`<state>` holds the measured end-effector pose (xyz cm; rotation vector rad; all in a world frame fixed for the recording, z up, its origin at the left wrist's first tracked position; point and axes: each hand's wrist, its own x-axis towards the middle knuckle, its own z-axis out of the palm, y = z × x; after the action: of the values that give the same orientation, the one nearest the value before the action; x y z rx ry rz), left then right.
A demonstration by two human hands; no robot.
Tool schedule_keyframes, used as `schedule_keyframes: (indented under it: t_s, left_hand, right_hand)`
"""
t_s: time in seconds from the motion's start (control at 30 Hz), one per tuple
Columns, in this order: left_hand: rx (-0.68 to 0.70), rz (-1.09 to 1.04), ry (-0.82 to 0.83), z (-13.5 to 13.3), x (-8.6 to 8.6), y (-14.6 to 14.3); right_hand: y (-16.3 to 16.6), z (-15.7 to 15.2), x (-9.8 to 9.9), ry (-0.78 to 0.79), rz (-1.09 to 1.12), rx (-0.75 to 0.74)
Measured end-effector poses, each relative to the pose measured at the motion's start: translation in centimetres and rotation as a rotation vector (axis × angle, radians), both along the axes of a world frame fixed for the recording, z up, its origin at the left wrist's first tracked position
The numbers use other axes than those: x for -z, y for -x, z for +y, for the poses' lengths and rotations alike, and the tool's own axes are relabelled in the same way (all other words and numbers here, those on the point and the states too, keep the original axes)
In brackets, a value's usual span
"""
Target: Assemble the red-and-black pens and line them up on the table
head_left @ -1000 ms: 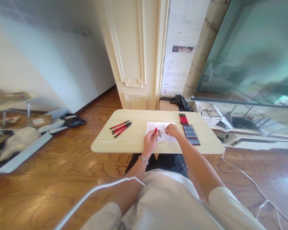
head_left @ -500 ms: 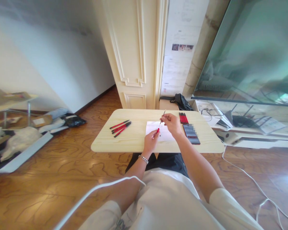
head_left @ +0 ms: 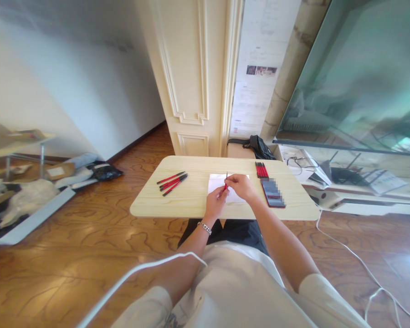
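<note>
My left hand [head_left: 216, 202] is closed around a red pen barrel [head_left: 226, 186], held upright over a white sheet of paper [head_left: 214, 181]. At the barrel's upper end, the fingers of my right hand [head_left: 242, 186] pinch a thin pen refill [head_left: 227, 173]. Its dark tip sticks up above the fingers, while its lower part is hidden by the fingers and barrel. Both hands nearly touch. Several red and black pens [head_left: 172, 183] lie loosely on the left of the table, and another group of red and black pens [head_left: 262, 170] lies side by side at the right.
The pale wooden table [head_left: 191, 205] has rounded corners. A dark phone [head_left: 272, 198] lies on its right side. Behind the table is a black bag [head_left: 258, 146]. A white cable [head_left: 348, 246] runs over the floor at right, and another white cable [head_left: 140, 265] crosses my left arm.
My right hand has come down towards my left hand with the refill, which now shows only a short length above the fingers. The pens and phone stay where they were.
</note>
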<state>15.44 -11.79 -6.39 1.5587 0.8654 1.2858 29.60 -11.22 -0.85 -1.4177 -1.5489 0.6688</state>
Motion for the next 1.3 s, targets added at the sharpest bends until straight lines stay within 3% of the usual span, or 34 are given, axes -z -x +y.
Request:
schedule_keyframes:
  t_s: [0.23,0.3,0.37,0.5,0.6,0.77,1.3]
  left_hand:
    - [0.02,-0.039,-0.009,0.0,0.1,0.0]
    - [0.017,-0.096,0.002,0.0,0.1,-0.1]
    - [0.008,-0.164,0.023,0.1,0.2,-0.2]
    - [-0.005,-0.241,0.084,0.3,0.4,-0.4]
    - [-0.007,-0.235,0.097,0.4,0.6,-0.3]
    - [0.005,-0.23,0.091,0.6,0.8,-0.2]
    - [-0.003,-0.209,0.083,1.0,1.2,-0.4]
  right_hand:
    - [-0.2,0.0,-1.1,0.039,-0.044,-0.076]
    - [-0.7,0.4,-1.0,0.08,-0.002,-0.134]
    - [-1.3,0.9,-0.6,0.112,-0.001,-0.101]
    - [-2.1,1.9,1.1,0.162,-0.287,0.119]
    - [-2.0,2.1,2.5,0.237,-0.512,0.109]
    - [-1.2,2.3,3.3,0.314,-0.62,0.134]
    - [1.2,3.3,0.9,0.456,-0.849,0.148]
